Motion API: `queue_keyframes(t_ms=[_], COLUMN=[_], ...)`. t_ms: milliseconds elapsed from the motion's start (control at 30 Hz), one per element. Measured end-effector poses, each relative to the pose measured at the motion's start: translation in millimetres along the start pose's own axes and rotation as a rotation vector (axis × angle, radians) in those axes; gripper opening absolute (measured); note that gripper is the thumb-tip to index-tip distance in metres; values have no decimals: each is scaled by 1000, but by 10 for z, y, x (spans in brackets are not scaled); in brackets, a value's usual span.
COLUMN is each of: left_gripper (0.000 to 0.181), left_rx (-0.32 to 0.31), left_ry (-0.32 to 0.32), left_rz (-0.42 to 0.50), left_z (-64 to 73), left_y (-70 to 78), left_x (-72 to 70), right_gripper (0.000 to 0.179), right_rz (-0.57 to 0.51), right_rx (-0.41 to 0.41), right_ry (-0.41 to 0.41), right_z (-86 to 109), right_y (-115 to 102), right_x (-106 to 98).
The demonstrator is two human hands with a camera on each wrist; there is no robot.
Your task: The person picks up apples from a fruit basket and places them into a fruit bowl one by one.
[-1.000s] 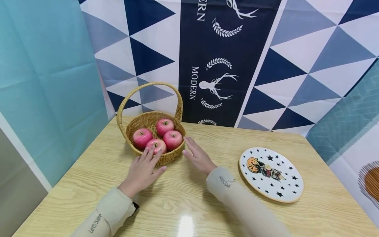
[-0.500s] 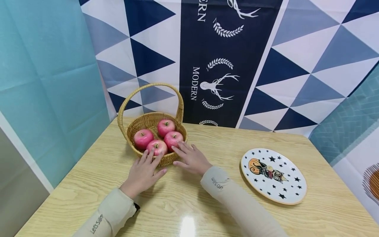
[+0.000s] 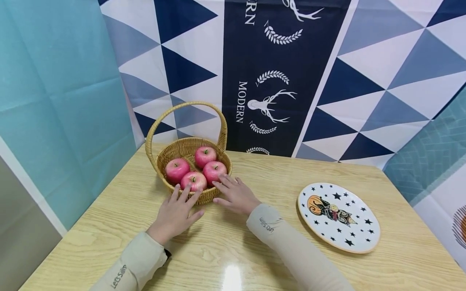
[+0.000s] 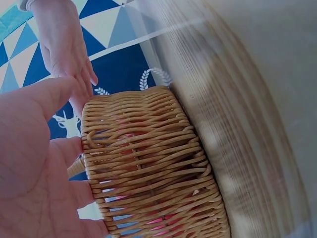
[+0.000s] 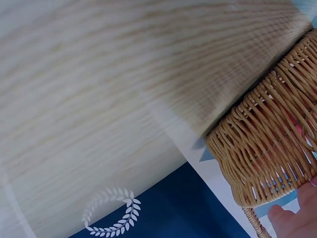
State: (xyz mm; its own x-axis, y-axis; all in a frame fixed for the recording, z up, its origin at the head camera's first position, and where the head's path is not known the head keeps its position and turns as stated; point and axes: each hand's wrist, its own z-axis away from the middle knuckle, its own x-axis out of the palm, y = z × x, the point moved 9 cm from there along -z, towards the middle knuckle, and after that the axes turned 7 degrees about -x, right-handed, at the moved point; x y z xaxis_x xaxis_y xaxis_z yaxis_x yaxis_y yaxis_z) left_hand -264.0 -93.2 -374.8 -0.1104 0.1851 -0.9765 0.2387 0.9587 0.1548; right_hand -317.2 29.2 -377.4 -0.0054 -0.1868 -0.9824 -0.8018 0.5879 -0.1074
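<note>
A round wicker basket (image 3: 208, 197) with a tall arched handle holds several pink-red apples (image 3: 194, 182) in the head view. At its front rim lies my left hand (image 3: 172, 216), fingers spread and fairly straight. My right hand (image 3: 238, 197) lies over the right front rim, fingertips close to the right-hand apple (image 3: 214, 169). The left wrist view shows the woven wall (image 4: 143, 148), with the left fingertips (image 4: 94, 192) at its rim. Only part of the right hand (image 5: 297, 218) appears at the lower corner of the right wrist view. Neither hand grips anything.
A white oval plate (image 3: 340, 218) with black stars and an orange pumpkin picture lies to the right on the wooden table (image 3: 204, 258). Behind the basket hangs a patterned cloth (image 3: 265, 81), and a turquoise cloth (image 3: 65, 101) is on the left.
My right hand has moved left from beside the basket onto its right front rim, near the apple. The left hand stays at the front rim. The basket and apples remain in place.
</note>
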Motion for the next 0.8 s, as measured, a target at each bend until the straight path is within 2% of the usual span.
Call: queue_keyframes(t_ms=[200, 367, 533, 800], left_gripper=[65, 67, 68, 68], left_rx=[8, 6, 27, 73], left_ry=[7, 4, 6, 23], left_rz=[-9, -22, -14, -18], left_z=[13, 29, 38, 77], left_y=[12, -13, 1, 110], left_x=[-11, -4, 17, 19], right_gripper=[52, 54, 54, 53], right_rz=[46, 107, 119, 144], right_rx=[-5, -29, -33, -83], right_ry=[3, -4, -2, 74], right_z=[-1, -15, 16, 160], right_y=[-22, -58, -69, -101], right_x=[-34, -29, -25, -83])
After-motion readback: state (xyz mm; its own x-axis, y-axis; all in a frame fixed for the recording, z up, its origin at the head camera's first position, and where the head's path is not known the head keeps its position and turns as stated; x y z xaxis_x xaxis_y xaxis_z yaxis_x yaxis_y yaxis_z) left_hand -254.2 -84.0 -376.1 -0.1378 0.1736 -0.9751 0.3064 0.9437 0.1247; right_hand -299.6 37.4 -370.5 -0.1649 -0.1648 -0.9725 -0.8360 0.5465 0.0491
